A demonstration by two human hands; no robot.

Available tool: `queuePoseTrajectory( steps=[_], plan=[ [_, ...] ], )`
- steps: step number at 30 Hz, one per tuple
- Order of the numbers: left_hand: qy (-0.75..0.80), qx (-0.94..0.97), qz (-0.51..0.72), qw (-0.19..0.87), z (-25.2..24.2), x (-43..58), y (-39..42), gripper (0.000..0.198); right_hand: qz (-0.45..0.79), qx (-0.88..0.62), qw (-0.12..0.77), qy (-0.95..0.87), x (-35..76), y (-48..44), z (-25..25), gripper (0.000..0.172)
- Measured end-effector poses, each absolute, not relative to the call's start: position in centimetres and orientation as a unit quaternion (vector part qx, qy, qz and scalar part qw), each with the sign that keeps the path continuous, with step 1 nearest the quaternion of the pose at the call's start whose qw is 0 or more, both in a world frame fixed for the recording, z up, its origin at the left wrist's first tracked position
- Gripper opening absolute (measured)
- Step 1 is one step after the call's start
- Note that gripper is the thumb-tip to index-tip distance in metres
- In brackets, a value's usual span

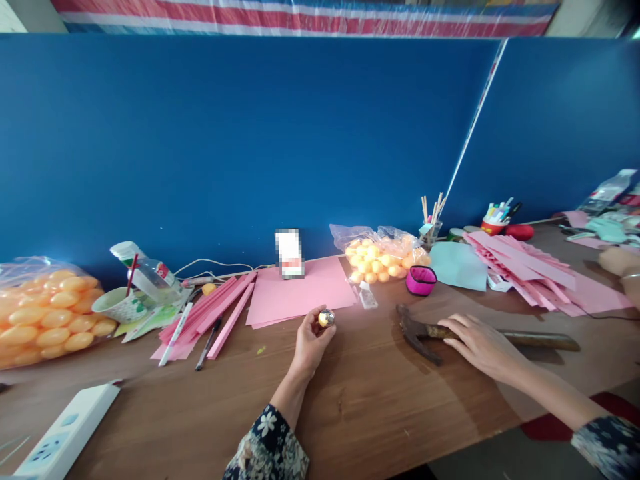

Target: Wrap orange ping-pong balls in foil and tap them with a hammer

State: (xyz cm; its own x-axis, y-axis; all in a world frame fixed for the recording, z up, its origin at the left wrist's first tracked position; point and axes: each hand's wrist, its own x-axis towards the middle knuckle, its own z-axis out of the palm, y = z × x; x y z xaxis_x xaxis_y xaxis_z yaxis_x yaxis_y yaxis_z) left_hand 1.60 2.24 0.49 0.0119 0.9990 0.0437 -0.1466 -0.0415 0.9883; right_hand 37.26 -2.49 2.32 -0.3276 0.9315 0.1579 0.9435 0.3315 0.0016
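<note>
While my left hand (310, 337) pinches a small shiny ball (326, 318), perhaps foil-wrapped, between thumb and fingertips just above the table (370, 400), I judge it best to keep that pinch firm and low, since a round thing slips easily. My right hand (480, 343) lies flat on the hammer (535, 340), fingers together, near its head. The ball sits well left of it.

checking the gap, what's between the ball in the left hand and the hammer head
Head view: only bare brown table lies between the shiny ball in the left hand and the hammer head.
</note>
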Motion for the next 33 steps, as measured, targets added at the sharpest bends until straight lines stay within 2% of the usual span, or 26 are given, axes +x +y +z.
queuePoseTrajectory(
  steps=[18, 33],
  plan=[
    [0.450, 0.477, 0.543, 0.525, 0.6, 1.7, 2.2, 0.052, -0.032, -0.583, 0.082, -0.808, 37.7, -2.4, 1.6, 0.030],
    [0.466, 0.480, 0.532, 0.519, 0.9, 1.7, 2.1, 0.052, -0.033, -0.573, 0.081, -0.815, 35.2, -2.7, 5.3, 0.035]
  ],
)
